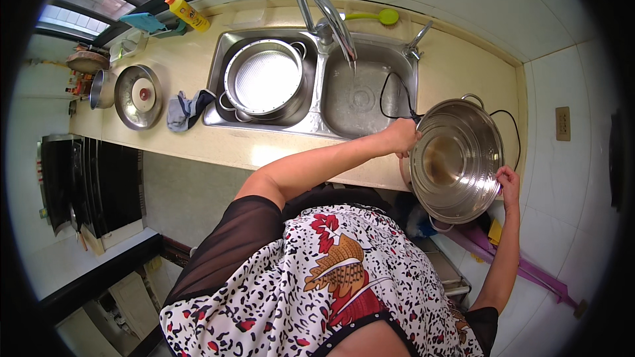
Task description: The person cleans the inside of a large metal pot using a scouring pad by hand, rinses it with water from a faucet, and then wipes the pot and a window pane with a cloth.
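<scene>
A large stainless steel pot (461,144) with loop handles is tilted over the counter's right end. Brownish liquid or staining shows at its bottom. My left hand (402,137) grips its left rim, beside a black power cord (383,95) that loops into the right sink basin (342,121). On the opposite side, my right hand (507,186) holds the pot's wall, fingers at the rim. A thin stream of water falls from the chrome faucet (342,34) into that basin. Stacked steel pots or steamer tiers (268,82) with loop handles sit in the left basin.
Left of the sink lie a grey-blue cloth (183,111) and a steel lid (136,116). Behind them stands a yellow bottle (191,15). A green long-handled utensil (387,17) rests behind the faucet. A purple folded frame (540,277) leans at lower right.
</scene>
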A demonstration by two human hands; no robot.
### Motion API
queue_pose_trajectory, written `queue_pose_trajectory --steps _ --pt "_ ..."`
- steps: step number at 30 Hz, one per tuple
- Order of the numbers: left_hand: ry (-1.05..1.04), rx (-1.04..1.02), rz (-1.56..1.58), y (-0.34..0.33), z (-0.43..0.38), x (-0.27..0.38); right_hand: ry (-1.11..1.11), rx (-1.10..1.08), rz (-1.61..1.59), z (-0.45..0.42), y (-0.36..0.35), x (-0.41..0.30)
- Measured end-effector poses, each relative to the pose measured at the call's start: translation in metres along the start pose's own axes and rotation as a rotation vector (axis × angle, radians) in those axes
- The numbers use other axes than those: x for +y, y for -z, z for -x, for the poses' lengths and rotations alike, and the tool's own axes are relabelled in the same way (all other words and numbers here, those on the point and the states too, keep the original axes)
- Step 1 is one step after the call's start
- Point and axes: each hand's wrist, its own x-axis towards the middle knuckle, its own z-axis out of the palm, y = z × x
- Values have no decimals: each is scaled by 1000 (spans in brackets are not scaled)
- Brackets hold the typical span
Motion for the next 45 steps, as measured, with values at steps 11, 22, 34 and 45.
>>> queue_pose_trajectory --steps 11,22,34,45 --pt "-318 1001 -119 100 26 -97 -110 104 327 11 4 3" --pt "-634 1142 -611 232 -83 -125 362 506 521 20 -20 -67" --pt "-185 940 -872 190 -60 -81 602 368 288 30 -126 -153" --pt "333 1630 -1132 253 210 -309 449 89 28 35 -233 -187"
